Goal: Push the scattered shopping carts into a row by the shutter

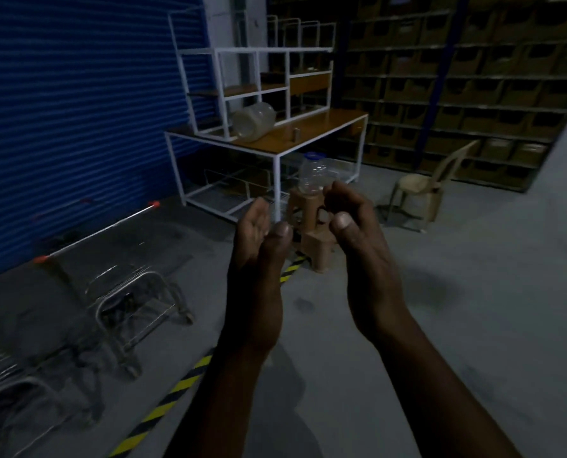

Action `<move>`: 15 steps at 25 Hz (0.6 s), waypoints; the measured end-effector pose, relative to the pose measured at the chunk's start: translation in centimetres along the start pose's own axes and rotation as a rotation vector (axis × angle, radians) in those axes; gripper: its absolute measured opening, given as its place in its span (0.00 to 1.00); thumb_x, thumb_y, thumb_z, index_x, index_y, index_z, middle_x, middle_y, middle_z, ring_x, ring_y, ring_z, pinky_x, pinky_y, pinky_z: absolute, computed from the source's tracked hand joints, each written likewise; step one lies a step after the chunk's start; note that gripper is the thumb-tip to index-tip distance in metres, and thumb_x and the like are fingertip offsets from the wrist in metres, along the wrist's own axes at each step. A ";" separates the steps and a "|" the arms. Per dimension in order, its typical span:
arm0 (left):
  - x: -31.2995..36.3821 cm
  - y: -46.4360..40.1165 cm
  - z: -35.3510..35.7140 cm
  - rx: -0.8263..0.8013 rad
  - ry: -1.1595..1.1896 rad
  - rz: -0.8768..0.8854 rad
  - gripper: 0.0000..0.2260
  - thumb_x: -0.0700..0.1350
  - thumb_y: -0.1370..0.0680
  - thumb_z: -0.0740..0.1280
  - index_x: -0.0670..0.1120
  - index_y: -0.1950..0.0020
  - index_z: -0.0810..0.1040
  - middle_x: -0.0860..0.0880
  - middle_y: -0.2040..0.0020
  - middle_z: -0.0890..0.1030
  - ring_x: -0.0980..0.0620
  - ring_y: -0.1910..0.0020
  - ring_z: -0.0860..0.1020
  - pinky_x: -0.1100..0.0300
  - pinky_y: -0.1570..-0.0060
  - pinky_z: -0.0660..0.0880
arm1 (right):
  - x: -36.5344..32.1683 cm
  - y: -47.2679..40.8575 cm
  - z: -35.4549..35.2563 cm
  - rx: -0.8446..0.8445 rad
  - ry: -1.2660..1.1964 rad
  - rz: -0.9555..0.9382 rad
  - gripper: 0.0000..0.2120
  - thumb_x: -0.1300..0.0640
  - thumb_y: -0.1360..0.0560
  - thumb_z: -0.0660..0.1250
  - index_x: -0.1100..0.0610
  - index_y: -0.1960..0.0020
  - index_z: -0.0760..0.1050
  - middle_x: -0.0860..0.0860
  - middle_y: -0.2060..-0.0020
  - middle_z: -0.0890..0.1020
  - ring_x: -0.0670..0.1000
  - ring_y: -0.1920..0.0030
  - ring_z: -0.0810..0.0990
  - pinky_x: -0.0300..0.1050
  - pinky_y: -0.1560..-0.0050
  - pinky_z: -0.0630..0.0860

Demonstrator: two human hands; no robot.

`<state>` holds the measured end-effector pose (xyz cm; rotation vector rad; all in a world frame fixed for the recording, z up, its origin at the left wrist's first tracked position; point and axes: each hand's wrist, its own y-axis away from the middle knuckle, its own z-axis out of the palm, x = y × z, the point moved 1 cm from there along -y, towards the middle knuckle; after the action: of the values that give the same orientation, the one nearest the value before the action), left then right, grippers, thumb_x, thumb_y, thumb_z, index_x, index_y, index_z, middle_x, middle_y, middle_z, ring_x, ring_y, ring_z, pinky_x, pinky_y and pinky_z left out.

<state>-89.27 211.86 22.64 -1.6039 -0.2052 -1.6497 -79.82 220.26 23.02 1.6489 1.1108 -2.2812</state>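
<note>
A metal shopping cart (116, 279) with an orange-tipped handle bar stands at the left, close to the blue shutter (77, 110). Part of another cart (7, 381) shows at the lower left edge. My left hand (259, 259) and my right hand (354, 239) are raised in mid-air in front of me, to the right of the cart and apart from it. Both palms face each other with loosely curled fingers, and neither holds anything.
A white-framed table (275, 140) with a wire shelf unit and a clear jar lying on its side stands ahead by the shutter. Brown stools (311, 226) carry a clear jar (315, 173). A plastic chair (424, 186) and crate shelving (473, 77) are at the right. Yellow-black tape (176, 391) crosses the floor.
</note>
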 end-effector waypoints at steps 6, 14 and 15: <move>1.4 5.5 7.8 -0.234 0.099 -0.020 0.33 0.53 0.27 0.65 0.47 0.23 0.65 0.53 0.26 0.70 0.65 0.33 0.72 0.77 0.48 0.70 | -5.0 6.9 -7.2 0.236 0.164 -0.058 0.24 0.50 0.20 0.57 0.53 0.25 0.64 0.44 0.29 0.72 0.38 0.30 0.70 0.29 0.39 0.69; 1.8 15.8 13.9 -0.431 0.245 -0.095 0.31 0.62 0.29 0.63 0.52 0.28 0.70 0.54 0.27 0.72 0.58 0.28 0.70 0.61 0.31 0.67 | -10.5 20.6 -14.3 0.492 0.333 -0.030 0.24 0.47 0.20 0.57 0.50 0.25 0.64 0.45 0.27 0.70 0.41 0.27 0.67 0.30 0.36 0.68; 2.0 16.8 14.9 -0.464 0.259 -0.109 0.32 0.62 0.29 0.63 0.51 0.27 0.69 0.53 0.27 0.72 0.57 0.28 0.70 0.58 0.29 0.66 | -11.3 22.0 -15.0 0.529 0.346 -0.023 0.24 0.47 0.20 0.57 0.50 0.25 0.64 0.45 0.27 0.70 0.41 0.27 0.67 0.29 0.37 0.68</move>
<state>-67.01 209.18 20.31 -1.7062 0.2459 -2.0790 -52.89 209.99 19.91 2.2973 0.5899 -2.5166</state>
